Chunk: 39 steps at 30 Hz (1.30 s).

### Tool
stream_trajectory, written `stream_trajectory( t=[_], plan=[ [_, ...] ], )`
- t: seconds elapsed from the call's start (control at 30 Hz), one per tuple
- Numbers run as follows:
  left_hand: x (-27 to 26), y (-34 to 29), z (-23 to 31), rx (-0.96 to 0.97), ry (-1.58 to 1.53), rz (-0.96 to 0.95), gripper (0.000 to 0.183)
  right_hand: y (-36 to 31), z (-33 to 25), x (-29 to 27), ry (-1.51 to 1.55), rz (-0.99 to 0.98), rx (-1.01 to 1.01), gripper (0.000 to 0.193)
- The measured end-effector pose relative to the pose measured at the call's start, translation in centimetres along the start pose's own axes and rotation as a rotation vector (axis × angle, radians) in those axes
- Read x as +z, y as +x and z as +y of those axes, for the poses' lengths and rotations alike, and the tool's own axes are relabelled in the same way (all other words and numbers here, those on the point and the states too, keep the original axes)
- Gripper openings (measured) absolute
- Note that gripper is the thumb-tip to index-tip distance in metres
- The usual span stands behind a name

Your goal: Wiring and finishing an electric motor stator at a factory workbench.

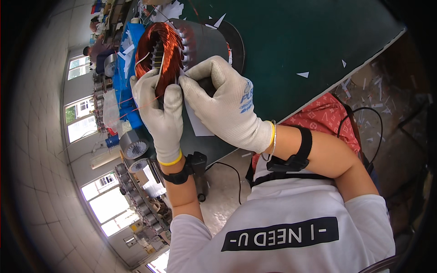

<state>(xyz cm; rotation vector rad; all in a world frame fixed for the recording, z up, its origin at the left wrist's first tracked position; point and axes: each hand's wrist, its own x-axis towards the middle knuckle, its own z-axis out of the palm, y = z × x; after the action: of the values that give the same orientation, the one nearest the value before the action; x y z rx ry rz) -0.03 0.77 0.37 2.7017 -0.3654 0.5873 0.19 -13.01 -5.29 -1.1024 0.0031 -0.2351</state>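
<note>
A motor stator (204, 43) lies on its side on the green table, its copper winding (169, 50) bulging from the end that faces left. White cords run along the winding. My left hand (160, 111), in a white knit glove, holds the near lower part of the winding between fingers and thumb. Beside it my right hand (223, 98), gloved too, is closed in a pinch at the stator's end, close to my left thumb. A pale sliver shows by its fingertips, but what they hold is hidden. Below the hands is a white paper piece (200, 123), partly covered by them.
Paper scraps (302, 74) lie on the green table (291, 32) and on the floor. A blue tray (132, 38) with white pieces stands behind the winding. More stators (134, 146) stand at the left. Red wires trail leftward. Another person (98, 49) is far off.
</note>
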Motion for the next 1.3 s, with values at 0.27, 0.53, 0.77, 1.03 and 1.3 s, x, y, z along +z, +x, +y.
stream_trajectory(
  t=[0.27,0.53,0.77,1.03,1.3],
  plan=[
    [0.5,0.1,1.9,0.141,0.170,0.014,0.058,3.2,-1.2,-0.2,0.084,-0.017,0.064,0.020],
    [-4.3,7.5,1.0,0.083,-0.104,-0.212,0.031,11.6,-5.6,-4.8,-0.407,-0.499,0.232,0.034],
    [0.2,11.0,-6.1,-0.142,-0.733,-0.311,0.033,16.2,-6.6,-3.2,-0.690,-0.688,0.011,0.029],
    [-0.8,7.0,-6.1,-0.306,-0.713,-0.152,0.032,18.6,-7.5,0.8,-0.851,-0.987,-0.110,0.033],
    [-1.7,9.7,-5.6,-0.387,-0.688,-0.299,0.042,20.2,-7.4,3.6,-0.883,-1.186,-0.084,0.032]
  ],
)
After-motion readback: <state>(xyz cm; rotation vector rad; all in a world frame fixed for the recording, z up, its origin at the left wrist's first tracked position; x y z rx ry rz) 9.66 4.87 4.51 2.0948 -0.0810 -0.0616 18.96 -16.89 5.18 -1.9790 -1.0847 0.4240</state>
